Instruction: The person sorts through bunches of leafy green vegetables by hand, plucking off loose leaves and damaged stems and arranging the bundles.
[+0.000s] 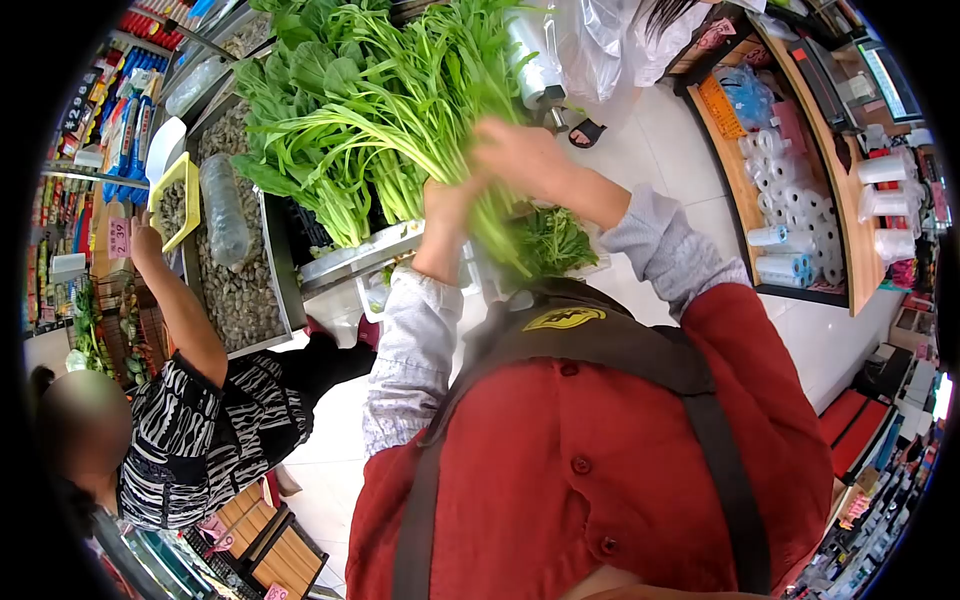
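A bunch of long-stalked leafy greens is held upright in front of my apron, its lower stalks blurred. My left hand is closed round the stalks from the left. At the bunch's right side, my right hand is smeared by motion; it seems to touch the stalks, but its fingers cannot be made out. Just beyond both hands, more narrow-leaved greens are piled on the stand, with broad-leaved greens behind them.
The stand's metal edge runs in front of the pile. More greens lie low at the right. A plastic bag roll hangs beyond. On the left, another person's hand is near a yellow basket and a shellfish bin. Shelves stand right.
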`<act>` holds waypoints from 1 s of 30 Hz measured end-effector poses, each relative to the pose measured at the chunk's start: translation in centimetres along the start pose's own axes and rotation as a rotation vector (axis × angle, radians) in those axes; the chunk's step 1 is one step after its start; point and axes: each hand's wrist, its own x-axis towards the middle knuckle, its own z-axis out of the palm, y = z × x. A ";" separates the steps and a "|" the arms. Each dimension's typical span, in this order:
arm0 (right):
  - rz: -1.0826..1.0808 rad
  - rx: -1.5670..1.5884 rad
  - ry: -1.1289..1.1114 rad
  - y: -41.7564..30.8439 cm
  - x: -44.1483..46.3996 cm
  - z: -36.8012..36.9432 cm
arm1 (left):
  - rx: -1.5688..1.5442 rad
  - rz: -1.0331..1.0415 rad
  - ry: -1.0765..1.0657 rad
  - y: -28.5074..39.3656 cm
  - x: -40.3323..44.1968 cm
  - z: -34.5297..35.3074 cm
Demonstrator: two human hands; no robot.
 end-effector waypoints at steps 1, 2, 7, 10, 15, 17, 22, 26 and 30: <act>-0.004 -0.060 -0.106 0.3 0.3 0.0 | 0.037 -0.003 0.012 -0.2 0.2 -0.1; -0.010 -0.122 -0.213 0.3 0.4 0.0 | 0.035 0.000 0.012 -0.5 0.3 -0.3; -0.028 -0.116 -0.390 0.2 1.2 -0.3 | 0.124 0.094 -0.015 -2.0 1.5 -1.3; 0.076 -0.153 -0.390 -0.6 1.8 0.4 | 0.075 0.062 -0.058 -1.4 1.3 -1.3; 0.433 -0.047 -0.314 -0.3 0.9 0.2 | 0.080 -0.003 -0.017 0.4 0.5 -0.9; 0.464 0.293 -0.305 -0.4 -1.4 -1.5 | -0.104 -0.009 -0.096 1.6 -0.3 -0.8; 0.475 0.393 -0.352 0.7 -6.7 -0.9 | -0.355 -0.140 -0.280 3.5 -0.4 -1.8; 0.736 0.341 -0.157 0.8 -6.7 -1.7 | -0.336 -0.135 -0.355 3.5 0.3 -2.3; 0.753 0.241 -0.097 1.5 -6.4 -0.9 | -0.415 -0.074 -0.426 3.9 0.5 -2.6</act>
